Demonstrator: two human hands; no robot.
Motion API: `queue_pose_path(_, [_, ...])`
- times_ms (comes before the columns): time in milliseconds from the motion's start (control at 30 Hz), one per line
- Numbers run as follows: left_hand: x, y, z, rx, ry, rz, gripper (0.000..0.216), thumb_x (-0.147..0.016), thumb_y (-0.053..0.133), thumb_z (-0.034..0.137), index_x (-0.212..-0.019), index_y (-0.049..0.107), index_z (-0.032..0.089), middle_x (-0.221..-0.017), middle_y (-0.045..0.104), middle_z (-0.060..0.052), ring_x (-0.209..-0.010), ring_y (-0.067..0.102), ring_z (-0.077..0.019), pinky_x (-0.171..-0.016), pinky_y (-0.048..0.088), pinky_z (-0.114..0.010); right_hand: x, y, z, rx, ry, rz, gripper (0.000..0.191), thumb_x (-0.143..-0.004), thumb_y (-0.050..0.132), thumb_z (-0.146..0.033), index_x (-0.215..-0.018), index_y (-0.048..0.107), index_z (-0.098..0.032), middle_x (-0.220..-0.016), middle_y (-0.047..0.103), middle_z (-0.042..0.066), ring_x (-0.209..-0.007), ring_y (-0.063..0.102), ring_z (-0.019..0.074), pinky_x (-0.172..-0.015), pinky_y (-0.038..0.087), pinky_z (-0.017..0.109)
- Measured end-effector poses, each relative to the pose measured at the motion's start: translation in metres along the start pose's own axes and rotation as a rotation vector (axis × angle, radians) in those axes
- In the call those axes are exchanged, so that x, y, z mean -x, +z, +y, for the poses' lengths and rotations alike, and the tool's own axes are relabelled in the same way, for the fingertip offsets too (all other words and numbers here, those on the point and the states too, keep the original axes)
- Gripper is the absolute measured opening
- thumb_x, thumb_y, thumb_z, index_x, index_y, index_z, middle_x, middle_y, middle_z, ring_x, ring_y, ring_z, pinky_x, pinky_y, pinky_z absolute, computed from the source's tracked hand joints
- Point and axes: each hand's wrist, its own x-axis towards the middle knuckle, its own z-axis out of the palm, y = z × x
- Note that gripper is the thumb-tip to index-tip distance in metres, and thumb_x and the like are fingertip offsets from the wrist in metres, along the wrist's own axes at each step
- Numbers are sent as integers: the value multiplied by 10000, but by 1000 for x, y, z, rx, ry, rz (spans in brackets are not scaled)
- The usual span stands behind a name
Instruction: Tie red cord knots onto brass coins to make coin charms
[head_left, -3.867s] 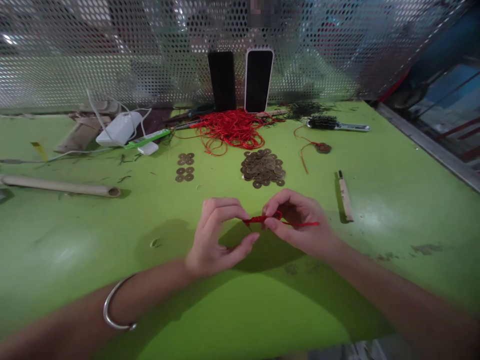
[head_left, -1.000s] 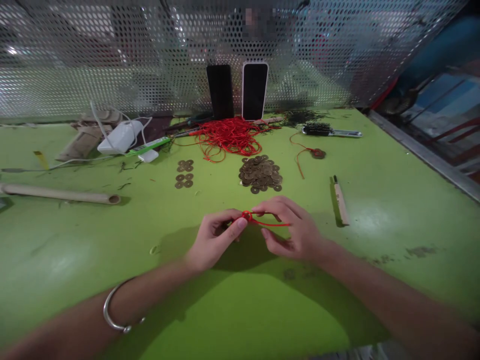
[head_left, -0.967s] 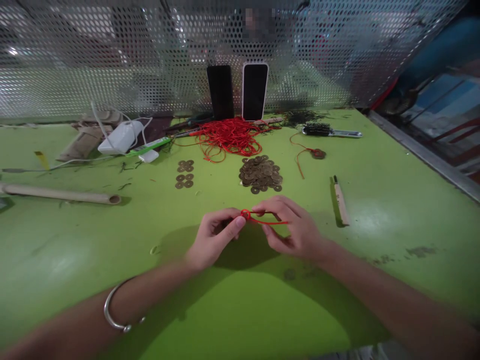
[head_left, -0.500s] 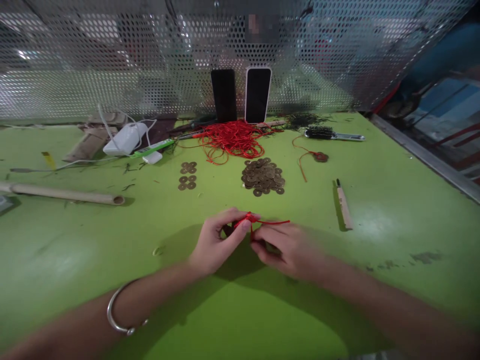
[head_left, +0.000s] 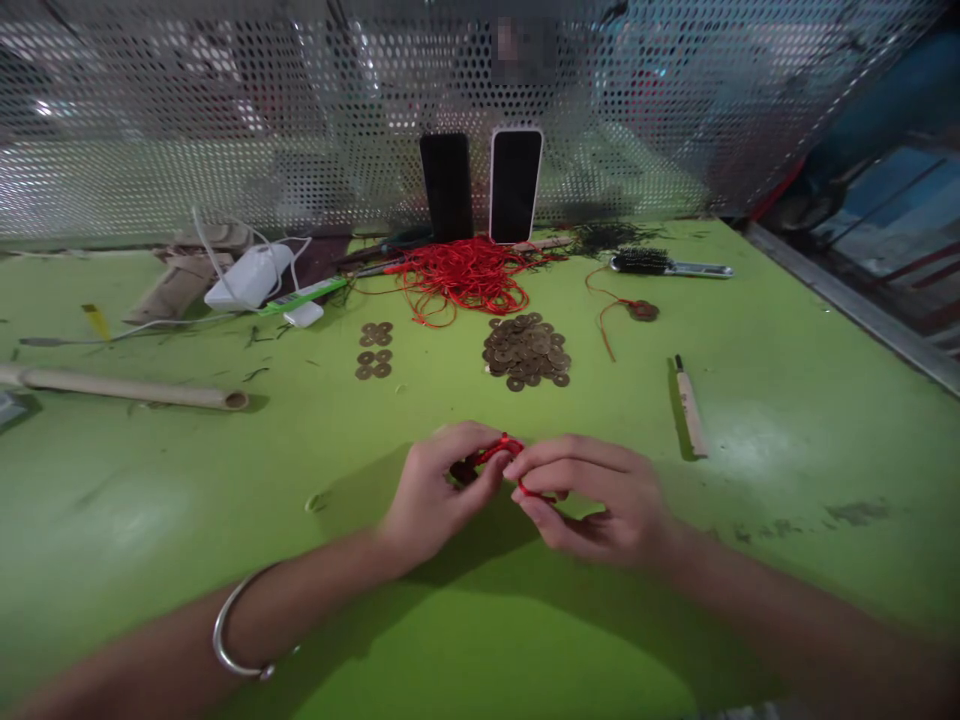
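Pinched between the thumb and fingers of my left hand (head_left: 442, 490) is a red cord (head_left: 495, 452), partly braided or knotted. Something dark, perhaps coins, shows behind it inside the palm, mostly hidden. My right hand (head_left: 600, 490) closes its thumb and fingertips on a loose end of that cord, which curves below the fingers. Both hands meet just above the table, fingertips almost touching. Beyond them lies a pile of holed brass coins (head_left: 526, 350). Two small groups of such coins (head_left: 374, 350) are laid out to its left.
A tangle of red cord (head_left: 469, 275) lies before two upright phones (head_left: 515, 188). Right are a hairbrush (head_left: 667, 264), a corded coin piece (head_left: 642, 311) and a wooden-handled tool (head_left: 688, 408). Left are a bamboo tube (head_left: 150, 388) and a white power strip (head_left: 249, 277). Perforated metal (head_left: 285, 120) stands behind.
My right hand has shifted slightly right and turned, its fingers now up beside the left fingertips. The cord end that stuck out to the right is now bent down within the right fingers.
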Motion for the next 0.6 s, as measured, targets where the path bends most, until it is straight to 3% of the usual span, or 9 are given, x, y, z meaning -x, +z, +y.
queue_pose_path(267, [1, 0, -4, 73, -29, 60, 166, -882, 586, 250, -981, 699, 181, -888, 716, -71, -798, 658, -148, -687, 530, -242, -2, 0, -3, 18, 29, 91, 240, -809, 605, -51, -975, 690, -202, -890, 713, 46, -798, 679, 117, -712, 583, 223])
queue_pose_path(600, [1, -1, -5, 110, -57, 78, 220, -911, 538, 236, -1067, 691, 213, -1006, 712, -64, -901, 645, -154, -774, 530, -265, 2, 5, 1, 2, 250, -64, 223, -811, 594, -80, -947, 710, -213, -904, 731, 32, -827, 678, 132, -767, 569, 259])
